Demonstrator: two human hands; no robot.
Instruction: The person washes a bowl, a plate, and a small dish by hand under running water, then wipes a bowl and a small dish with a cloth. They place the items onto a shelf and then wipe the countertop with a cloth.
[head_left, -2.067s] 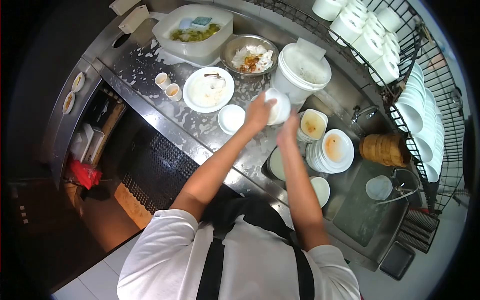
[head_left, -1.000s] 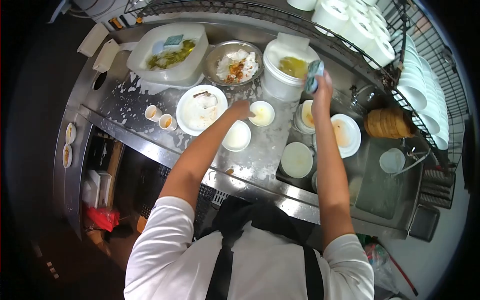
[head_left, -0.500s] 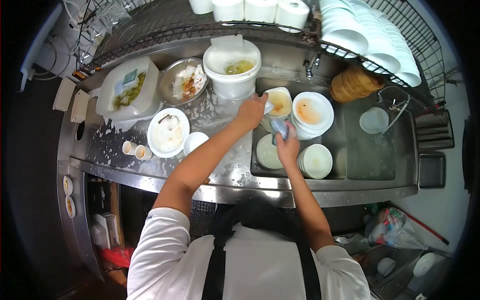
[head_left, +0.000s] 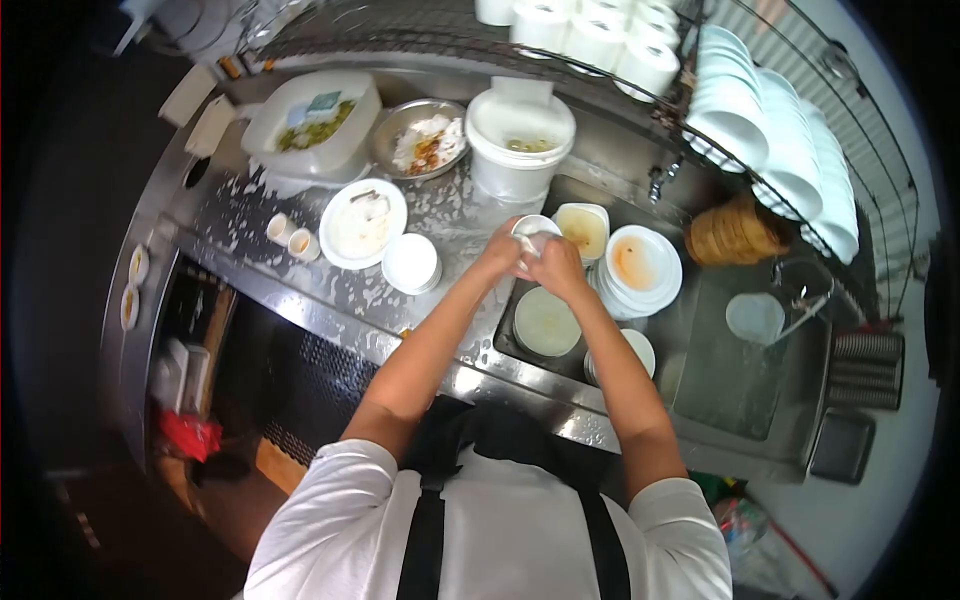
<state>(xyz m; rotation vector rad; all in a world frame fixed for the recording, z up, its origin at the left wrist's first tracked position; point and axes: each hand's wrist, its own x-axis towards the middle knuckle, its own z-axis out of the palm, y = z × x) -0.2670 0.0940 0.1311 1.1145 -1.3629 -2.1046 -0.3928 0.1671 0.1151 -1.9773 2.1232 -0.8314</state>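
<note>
My left hand (head_left: 505, 250) is wrapped round a small white cup (head_left: 536, 228) at the left edge of the sink. Against the same cup, my right hand (head_left: 556, 264) is closed on something pale, mostly hidden by its fingers. Just right of the cup stands a square white container (head_left: 583, 230) with yellowish residue. Below my hands is a round bowl of cloudy liquid (head_left: 547, 322). A stack of white plates (head_left: 645, 270) with an orange stain on top sits to the right, and more white bowls (head_left: 637, 352) are partly behind my right forearm.
On the left counter are a food tub (head_left: 350, 150), a metal bowl (head_left: 385, 140), a white bucket (head_left: 510, 180), a plate with scraps (head_left: 364, 225), stacked bowls (head_left: 411, 264) and small cups (head_left: 281, 229). A faucet (head_left: 662, 180) and a wire rack (head_left: 420, 37) are behind.
My hands, apart before, have come together at the cup. The blue-grey item that showed in my right hand is now mostly hidden. The view has shifted and turned.
</note>
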